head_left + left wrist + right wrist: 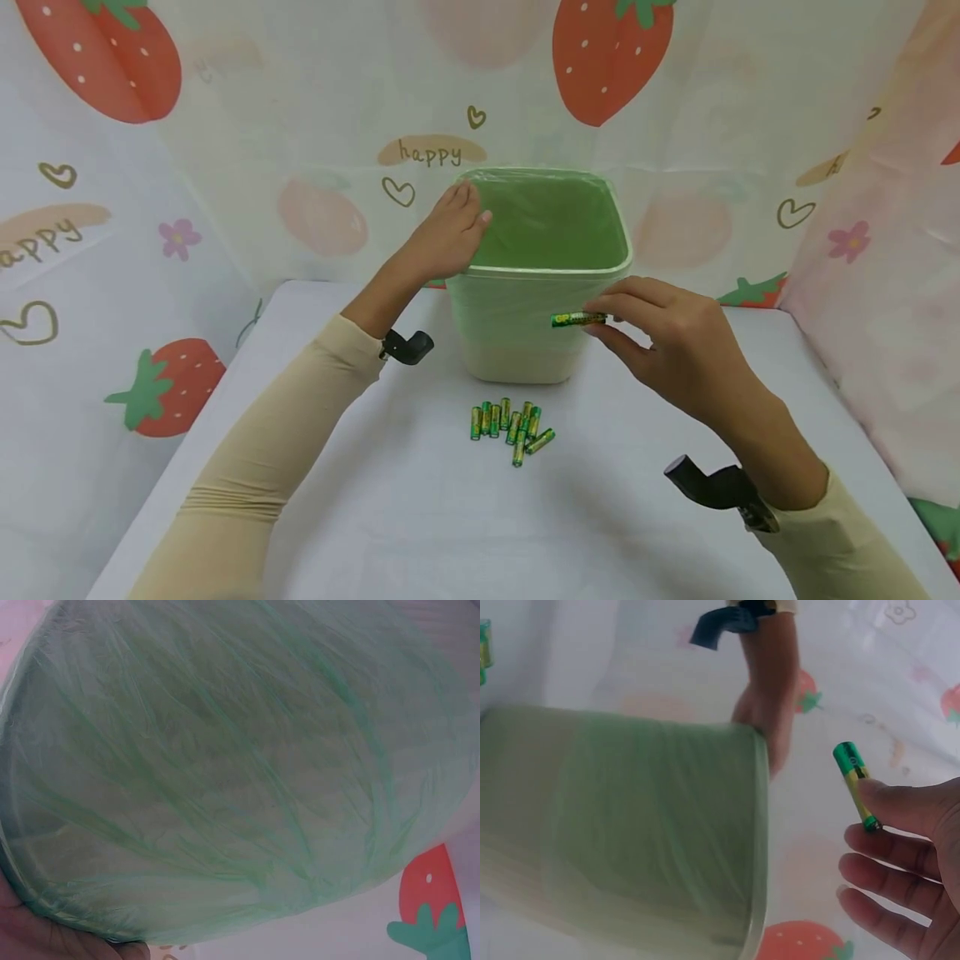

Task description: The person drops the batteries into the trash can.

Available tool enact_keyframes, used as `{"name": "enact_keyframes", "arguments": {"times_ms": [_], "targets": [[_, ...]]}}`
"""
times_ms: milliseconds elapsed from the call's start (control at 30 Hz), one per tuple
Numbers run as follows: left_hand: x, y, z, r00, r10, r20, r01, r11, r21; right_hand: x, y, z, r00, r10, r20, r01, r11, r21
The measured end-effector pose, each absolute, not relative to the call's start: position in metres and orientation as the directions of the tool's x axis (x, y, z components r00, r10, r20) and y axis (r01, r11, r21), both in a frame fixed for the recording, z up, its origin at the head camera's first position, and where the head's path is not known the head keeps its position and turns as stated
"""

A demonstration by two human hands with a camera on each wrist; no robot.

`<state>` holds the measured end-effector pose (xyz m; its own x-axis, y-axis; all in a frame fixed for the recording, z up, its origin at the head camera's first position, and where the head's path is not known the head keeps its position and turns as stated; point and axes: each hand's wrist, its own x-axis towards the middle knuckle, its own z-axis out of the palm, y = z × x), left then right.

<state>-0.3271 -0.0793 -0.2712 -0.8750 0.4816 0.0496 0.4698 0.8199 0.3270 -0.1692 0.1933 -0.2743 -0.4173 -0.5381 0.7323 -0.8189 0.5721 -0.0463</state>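
A pale green trash bin (pixel 517 325), lined with a thin clear green plastic bag (pixel 225 765), stands upright at the back of the table. My left hand (pixel 453 229) grips its left rim, the thumb toward the inside. Between thumb and fingertips, my right hand (pixel 667 342) pinches one green and gold battery (pixel 577 319). That battery (pixel 855 784) lies nearly level in the head view, in front of the bin's right side and below its rim. Several similar batteries (pixel 513 425) lie in a loose cluster on the table before the bin.
A white cloth covers the table (pixel 450 525). Behind and beside it hangs a curtain (pixel 322 125) printed with strawberries, hearts and flowers. Each wrist carries a black camera mount (pixel 720 487).
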Motion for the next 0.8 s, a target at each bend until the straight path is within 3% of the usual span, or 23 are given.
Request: {"name": "enact_keyframes", "arguments": {"times_ms": [267, 800], "targets": [[-0.325, -0.076, -0.271, -0.879, 0.473, 0.052, 0.461, 0.819, 0.341, -0.185, 0.194, -0.258, -0.376, -0.496, 0.783, -0.819, 0.573, -0.030], [-0.320, -0.074, -0.272, -0.886, 0.459, 0.061, 0.449, 0.820, 0.355, -0.218, 0.193, -0.242, -0.405, -0.448, 0.797, -0.755, 0.655, -0.016]]}}
